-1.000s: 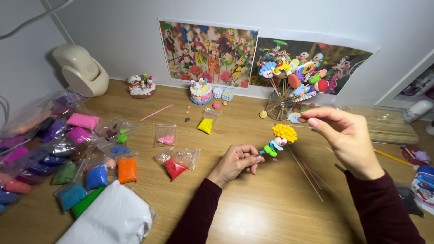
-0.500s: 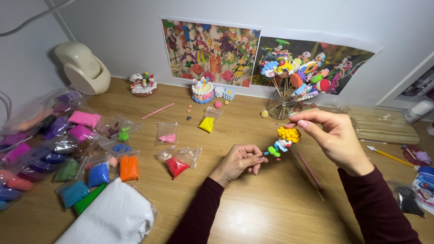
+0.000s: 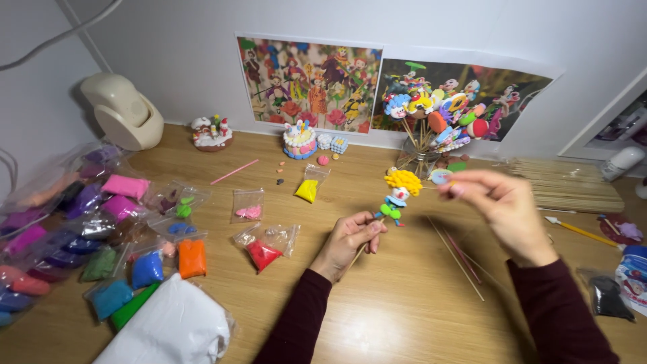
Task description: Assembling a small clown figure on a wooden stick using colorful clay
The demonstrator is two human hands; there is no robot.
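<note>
Clay clown figure [image 3: 397, 195] on a thin stick, upright over the wooden desk [image 3: 377, 317]. Left hand [image 3: 347, 243] pinched shut on the stick's lower end. Right hand [image 3: 502, 212] just beside the yellow hair, fingertips together, whether holding anything unclear. Step looks like detailing the head; calls for light, steady touch.

right hand [image 3: 502, 209] blurred, clay bags [image 3: 27, 269] cut off

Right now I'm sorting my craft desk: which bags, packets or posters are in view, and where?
Two posters: on the back wall, rectangular, crowded with colourful figures.
Clay bags: heaped at the desk's left, clear, holding pink, purple, blue, green and orange clay.
Small bags: mid-desk, clear, holding red, pink and yellow clay.
White bag: near edge, bulky.
Dark packet: far right.
</note>
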